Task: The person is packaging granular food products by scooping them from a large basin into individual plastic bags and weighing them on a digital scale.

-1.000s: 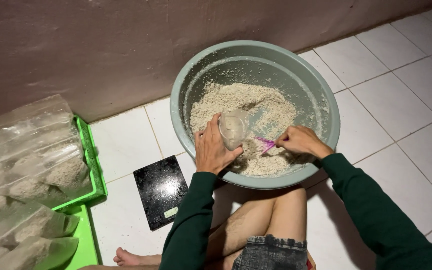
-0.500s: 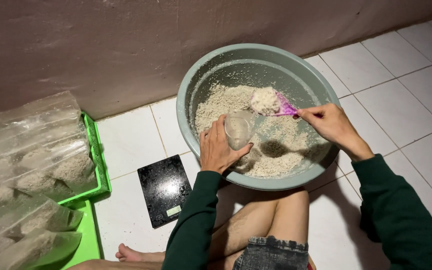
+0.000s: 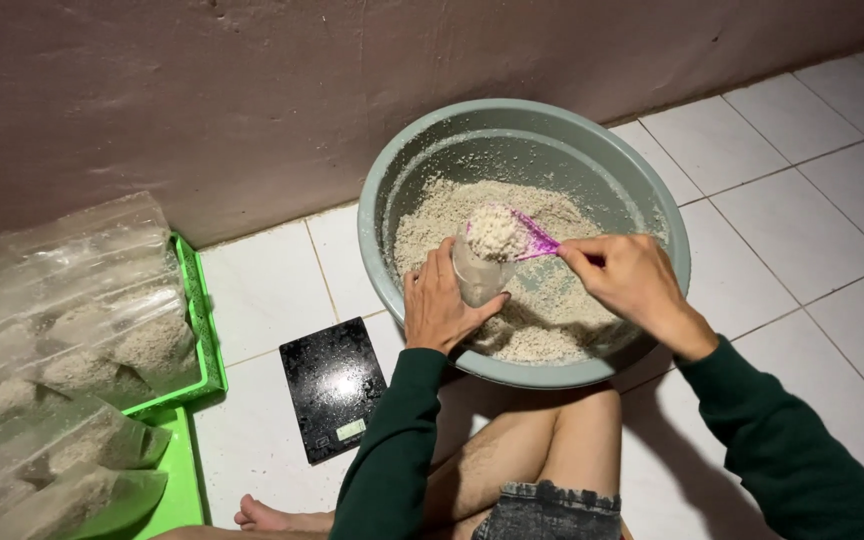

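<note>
Seated on a white tiled floor (image 3: 782,130) by a brown wall (image 3: 252,90), a person's right hand (image 3: 632,285) pinches a pink scoop (image 3: 524,236) heaped with pale grain over a clear bag (image 3: 476,282). Left hand (image 3: 439,310) grips that bag inside the grey basin (image 3: 432,170); a black scale (image 3: 335,385) and green trays (image 3: 202,330) of filled bags (image 3: 72,330) lie alongside.
</note>
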